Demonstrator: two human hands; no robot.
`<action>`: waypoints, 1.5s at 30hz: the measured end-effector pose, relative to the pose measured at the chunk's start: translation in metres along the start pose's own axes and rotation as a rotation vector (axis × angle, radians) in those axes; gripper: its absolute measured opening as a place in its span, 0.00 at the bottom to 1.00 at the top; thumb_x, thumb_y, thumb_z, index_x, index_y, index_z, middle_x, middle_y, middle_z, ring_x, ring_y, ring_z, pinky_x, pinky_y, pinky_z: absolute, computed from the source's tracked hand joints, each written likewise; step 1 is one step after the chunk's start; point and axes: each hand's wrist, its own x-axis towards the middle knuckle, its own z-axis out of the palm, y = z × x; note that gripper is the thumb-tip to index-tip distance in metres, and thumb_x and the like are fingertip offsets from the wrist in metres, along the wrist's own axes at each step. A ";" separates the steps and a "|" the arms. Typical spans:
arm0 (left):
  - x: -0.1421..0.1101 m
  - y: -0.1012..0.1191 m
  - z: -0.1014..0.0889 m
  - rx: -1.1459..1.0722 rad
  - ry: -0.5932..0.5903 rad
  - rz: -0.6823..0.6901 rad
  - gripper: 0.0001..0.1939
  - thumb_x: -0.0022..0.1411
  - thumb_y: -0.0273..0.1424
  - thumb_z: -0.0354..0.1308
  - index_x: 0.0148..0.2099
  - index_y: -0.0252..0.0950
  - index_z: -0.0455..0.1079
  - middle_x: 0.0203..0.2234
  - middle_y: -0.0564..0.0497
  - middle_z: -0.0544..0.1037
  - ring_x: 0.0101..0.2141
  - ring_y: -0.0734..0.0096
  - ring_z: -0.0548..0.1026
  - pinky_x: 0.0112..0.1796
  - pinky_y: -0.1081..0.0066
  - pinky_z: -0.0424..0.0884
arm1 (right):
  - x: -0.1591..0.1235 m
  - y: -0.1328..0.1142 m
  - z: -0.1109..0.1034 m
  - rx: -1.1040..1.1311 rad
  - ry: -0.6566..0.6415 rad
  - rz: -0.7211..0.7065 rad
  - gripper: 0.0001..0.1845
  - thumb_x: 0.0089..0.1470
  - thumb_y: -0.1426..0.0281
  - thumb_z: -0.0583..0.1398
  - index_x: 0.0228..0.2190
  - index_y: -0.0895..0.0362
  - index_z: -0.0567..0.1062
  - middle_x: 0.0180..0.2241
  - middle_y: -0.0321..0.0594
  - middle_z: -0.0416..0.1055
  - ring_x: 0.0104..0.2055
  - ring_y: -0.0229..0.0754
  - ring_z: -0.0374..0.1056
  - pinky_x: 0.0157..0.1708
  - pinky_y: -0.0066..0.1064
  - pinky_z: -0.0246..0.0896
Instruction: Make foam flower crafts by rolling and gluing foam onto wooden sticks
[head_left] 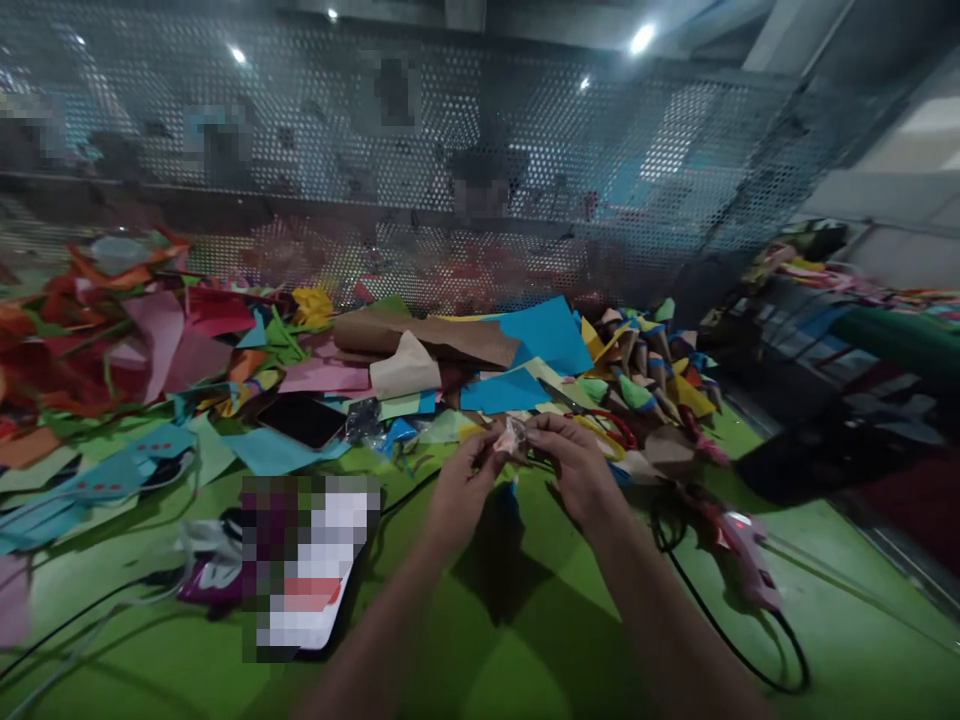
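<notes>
My left hand [463,485] and my right hand [576,462] meet above the green table [420,660]. Between the fingertips of both hands is a small, pale, crumpled piece [509,438], whitish with a pinkish tint. Its exact kind is too small and blurred to make out. Both hands are closed in a pinch on it. A small blue bit [510,497] shows just below the fingers. Scissors with red and yellow handles [611,432] lie just beyond my right hand.
At the right lies a pink hot glue gun [742,555] with a looping black cord. A dark phone [304,420] and a lit phone [322,575] lie at the left. Coloured paper scraps [161,340], a brown paper roll [427,337] and several paper cones [652,365] line the perforated metal screen [420,150].
</notes>
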 end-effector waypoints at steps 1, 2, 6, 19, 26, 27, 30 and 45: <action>0.000 0.001 0.000 -0.010 -0.001 -0.002 0.13 0.65 0.35 0.57 0.49 0.35 0.73 0.44 0.45 0.81 0.45 0.61 0.77 0.50 0.62 0.71 | 0.000 0.000 0.000 0.001 -0.008 -0.001 0.08 0.45 0.64 0.65 0.24 0.55 0.74 0.24 0.36 0.72 0.26 0.39 0.66 0.29 0.31 0.62; 0.000 0.001 0.000 -0.021 -0.005 -0.005 0.13 0.65 0.35 0.57 0.49 0.35 0.73 0.43 0.45 0.81 0.45 0.61 0.77 0.50 0.61 0.71 | 0.000 0.000 0.000 -0.001 -0.014 -0.001 0.09 0.45 0.63 0.65 0.25 0.55 0.75 0.25 0.37 0.73 0.27 0.39 0.67 0.30 0.31 0.63; 0.002 -0.003 -0.003 -0.030 0.008 -0.003 0.13 0.66 0.36 0.55 0.48 0.36 0.73 0.44 0.45 0.80 0.45 0.60 0.77 0.51 0.60 0.71 | -0.001 -0.001 -0.002 -0.036 -0.004 -0.038 0.12 0.48 0.60 0.68 0.32 0.54 0.78 0.33 0.40 0.78 0.35 0.44 0.71 0.38 0.35 0.67; 0.004 -0.017 -0.005 0.011 0.042 0.090 0.10 0.65 0.37 0.56 0.39 0.37 0.73 0.36 0.47 0.76 0.40 0.63 0.73 0.44 0.66 0.70 | 0.000 -0.001 -0.006 -0.558 -0.045 -0.403 0.09 0.53 0.65 0.67 0.38 0.53 0.80 0.37 0.42 0.77 0.38 0.45 0.71 0.38 0.35 0.66; 0.003 -0.014 -0.005 0.015 0.062 0.096 0.07 0.65 0.34 0.56 0.39 0.38 0.73 0.36 0.48 0.75 0.40 0.63 0.72 0.43 0.67 0.66 | 0.001 0.002 -0.007 -0.660 -0.067 -0.450 0.06 0.54 0.66 0.68 0.35 0.53 0.78 0.35 0.39 0.77 0.37 0.43 0.71 0.36 0.33 0.64; 0.003 -0.014 -0.005 0.016 0.066 0.099 0.07 0.65 0.34 0.56 0.38 0.38 0.73 0.36 0.48 0.76 0.40 0.63 0.72 0.43 0.67 0.66 | 0.002 0.003 -0.007 -0.675 -0.074 -0.454 0.06 0.54 0.66 0.67 0.35 0.53 0.78 0.35 0.39 0.77 0.37 0.44 0.71 0.37 0.33 0.64; 0.004 -0.014 -0.006 0.028 0.068 0.113 0.07 0.65 0.34 0.56 0.38 0.38 0.73 0.36 0.49 0.76 0.39 0.64 0.72 0.42 0.68 0.66 | 0.002 0.006 -0.007 -0.689 -0.100 -0.465 0.06 0.55 0.66 0.67 0.37 0.52 0.79 0.37 0.39 0.77 0.39 0.44 0.72 0.38 0.34 0.65; 0.003 -0.003 -0.004 -0.145 0.086 -0.026 0.08 0.57 0.34 0.63 0.33 0.37 0.67 0.27 0.55 0.70 0.30 0.72 0.67 0.35 0.73 0.65 | -0.003 -0.002 -0.002 -0.849 -0.172 -0.523 0.04 0.59 0.68 0.63 0.32 0.55 0.76 0.32 0.40 0.74 0.38 0.44 0.69 0.37 0.33 0.61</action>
